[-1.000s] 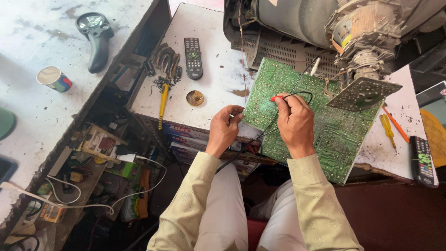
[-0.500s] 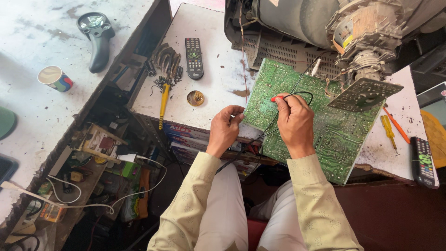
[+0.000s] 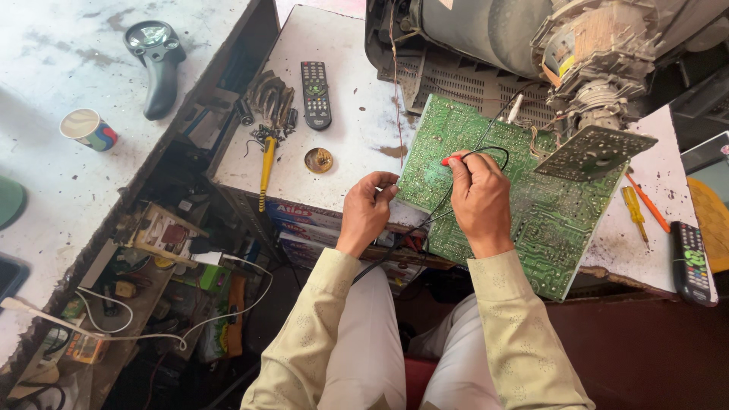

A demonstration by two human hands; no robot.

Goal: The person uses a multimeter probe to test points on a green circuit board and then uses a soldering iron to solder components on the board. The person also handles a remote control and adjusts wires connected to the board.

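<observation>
Head view shows the right hand (image 3: pixel 477 199) with fingers closed around a red-tipped probe (image 3: pixel 448 160), its tip pressed on the green circuit board (image 3: pixel 531 220) that lies tilted over the edge of the white table (image 3: pixel 349 91), and a black wire (image 3: pixel 486 152) loops from the probe over the hand. The left hand (image 3: pixel 367 209) has fingers curled together at the board's left edge, but whether it pinches something thin I cannot tell. Compared with one second before, both hands and the board stayed almost in the same place, so the work on this one spot seems to be continuing; a yellow screwdriver (image 3: pixel 266 171) and a black remote (image 3: pixel 316 93) lie near, untouched.
</observation>
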